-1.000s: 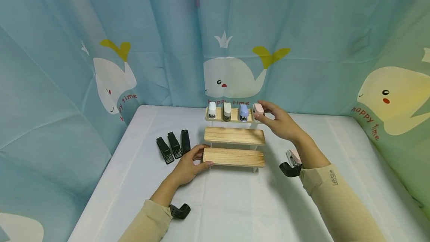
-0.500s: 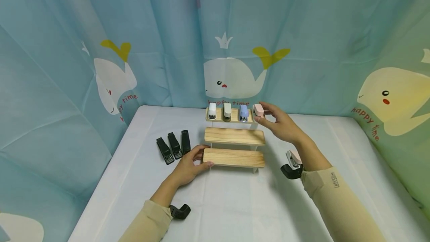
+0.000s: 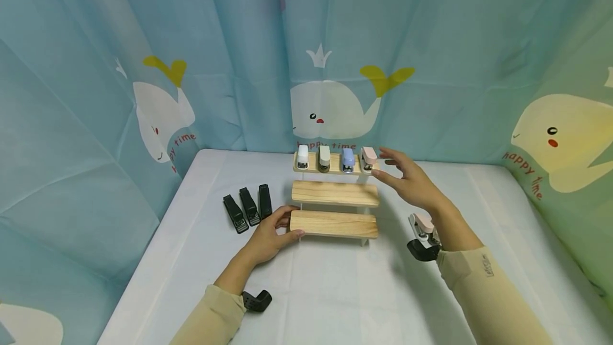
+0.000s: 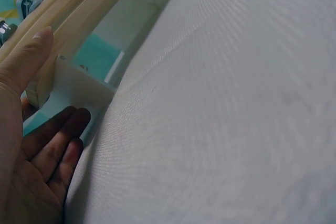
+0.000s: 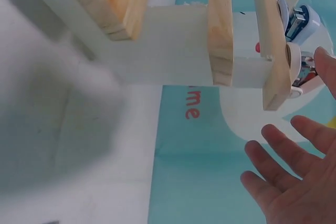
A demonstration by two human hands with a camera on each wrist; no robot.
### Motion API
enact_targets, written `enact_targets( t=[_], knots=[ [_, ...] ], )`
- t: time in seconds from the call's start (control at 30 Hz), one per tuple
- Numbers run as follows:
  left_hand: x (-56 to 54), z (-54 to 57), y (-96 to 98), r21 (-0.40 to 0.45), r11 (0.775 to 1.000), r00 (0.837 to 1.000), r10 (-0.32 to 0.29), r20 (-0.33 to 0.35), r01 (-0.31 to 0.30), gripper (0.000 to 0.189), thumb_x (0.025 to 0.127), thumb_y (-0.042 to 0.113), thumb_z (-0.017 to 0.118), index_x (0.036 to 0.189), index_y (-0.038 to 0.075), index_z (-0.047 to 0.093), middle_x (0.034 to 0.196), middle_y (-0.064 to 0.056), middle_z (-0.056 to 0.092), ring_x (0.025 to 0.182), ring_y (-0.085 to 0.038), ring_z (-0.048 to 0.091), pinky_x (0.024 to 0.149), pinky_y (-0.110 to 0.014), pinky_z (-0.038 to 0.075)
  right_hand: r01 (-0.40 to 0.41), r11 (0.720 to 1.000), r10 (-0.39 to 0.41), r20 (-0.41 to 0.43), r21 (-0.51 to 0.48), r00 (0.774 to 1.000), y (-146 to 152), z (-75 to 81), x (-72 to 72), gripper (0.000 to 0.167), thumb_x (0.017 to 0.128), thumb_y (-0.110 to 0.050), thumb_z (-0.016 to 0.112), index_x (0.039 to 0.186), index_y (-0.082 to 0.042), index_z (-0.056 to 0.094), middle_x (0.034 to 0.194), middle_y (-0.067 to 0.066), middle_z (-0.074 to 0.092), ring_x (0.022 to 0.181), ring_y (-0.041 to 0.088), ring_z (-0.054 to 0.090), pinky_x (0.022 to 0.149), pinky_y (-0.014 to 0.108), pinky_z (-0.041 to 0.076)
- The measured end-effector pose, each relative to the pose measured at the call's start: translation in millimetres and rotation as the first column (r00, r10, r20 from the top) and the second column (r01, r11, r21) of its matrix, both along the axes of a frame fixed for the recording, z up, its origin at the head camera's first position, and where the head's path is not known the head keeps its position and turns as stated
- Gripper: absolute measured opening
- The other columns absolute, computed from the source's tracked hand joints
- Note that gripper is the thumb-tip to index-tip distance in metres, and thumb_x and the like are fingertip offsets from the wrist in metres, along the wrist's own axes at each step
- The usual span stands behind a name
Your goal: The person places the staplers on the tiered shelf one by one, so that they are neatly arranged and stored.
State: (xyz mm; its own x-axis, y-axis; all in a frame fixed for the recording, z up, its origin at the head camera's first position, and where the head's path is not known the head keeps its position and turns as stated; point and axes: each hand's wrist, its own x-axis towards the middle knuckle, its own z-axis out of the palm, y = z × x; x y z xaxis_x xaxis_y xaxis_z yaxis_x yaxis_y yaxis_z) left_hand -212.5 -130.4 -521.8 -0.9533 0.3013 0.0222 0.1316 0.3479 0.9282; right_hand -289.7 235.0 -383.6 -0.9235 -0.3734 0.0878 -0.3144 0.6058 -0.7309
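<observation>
Right hand (image 3: 413,180), centre right: thumb and fingers parted wide, beside pink stapler (image 3: 369,155), upper centre, on top of wooden stand (image 3: 335,193). Left hand (image 3: 269,237), lower centre: gripping lowest board (image 3: 333,223). Table (image 3: 335,292), white-covered. Curtain (image 3: 239,31), blue, whale-printed, across top.

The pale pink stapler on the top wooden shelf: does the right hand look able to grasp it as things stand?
Probably yes: the right hand, its fingers spread, is just beside the pale pink stapler, and nothing visible stands between them.
</observation>
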Motion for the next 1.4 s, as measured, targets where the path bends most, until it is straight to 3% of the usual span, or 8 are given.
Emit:
enact_targets(
  t=[0.23, 0.57, 1.07, 1.4],
  knots=[
    [-0.5, -0.8, 0.0, 0.0, 1.0, 1.0, 0.006, -0.005, -0.006, 0.064, 0.09, 0.048, 0.079, 0.146, 0.036, 0.052, 0.132, 0.003, 0.069, 0.128, -0.023, 0.063, 0.112, -0.051, 0.047, 0.013, 1.0, -0.013, 0.015, -0.016, 1.0, 11, -0.4, 8.8, 0.076, 0.103, -0.041, 0.065, 0.165, -0.021, 0.026, 0.163, 0.017, 0.036, 0.151, 0.043, 0.033, 0.122, 0.067, 0.023],
    [-1.9, -0.8, -0.1, -0.018, 1.0, 1.0, 0.009, -0.001, -0.009, 0.065, 0.089, 0.051, 0.079, 0.146, 0.038, 0.051, 0.133, 0.004, 0.068, 0.13, -0.023, 0.063, 0.113, -0.051, 0.047, 0.04, 0.999, -0.04, -0.02, -0.001, 0.999, 28, -6.2, 18.7, 0.074, 0.103, -0.036, 0.067, 0.163, -0.012, 0.031, 0.161, 0.021, 0.038, 0.148, 0.046, 0.035, 0.121, 0.067, 0.024],
    [-1.8, 0.2, -0.4, -0.009, 1.0, 1.0, 0.003, -0.002, -0.003, 0.063, 0.09, 0.048, 0.079, 0.146, 0.039, 0.051, 0.135, 0.002, 0.067, 0.133, -0.025, 0.061, 0.115, -0.05, 0.046, 0.098, 0.99, -0.1, 0.015, 0.102, 0.995, 52, -12.8, 31.4, 0.073, 0.102, -0.044, 0.066, 0.16, -0.011, 0.036, 0.156, 0.02, 0.045, 0.145, 0.045, 0.039, 0.114, 0.073, 0.03],
    [-2.4, 0.5, -0.5, -0.004, 1.0, 1.0, 0.001, -0.01, -0.001, 0.061, 0.091, 0.044, 0.08, 0.145, 0.038, 0.052, 0.136, 0.002, 0.067, 0.132, -0.025, 0.061, 0.115, -0.05, 0.046, 0.065, 0.993, -0.067, 0.021, 0.096, 0.998, 70, -21.0, 41.4, 0.071, 0.1, -0.034, 0.071, 0.158, -0.006, 0.038, 0.153, 0.026, 0.048, 0.143, 0.05, 0.04, 0.114, 0.071, 0.031]
  ],
)
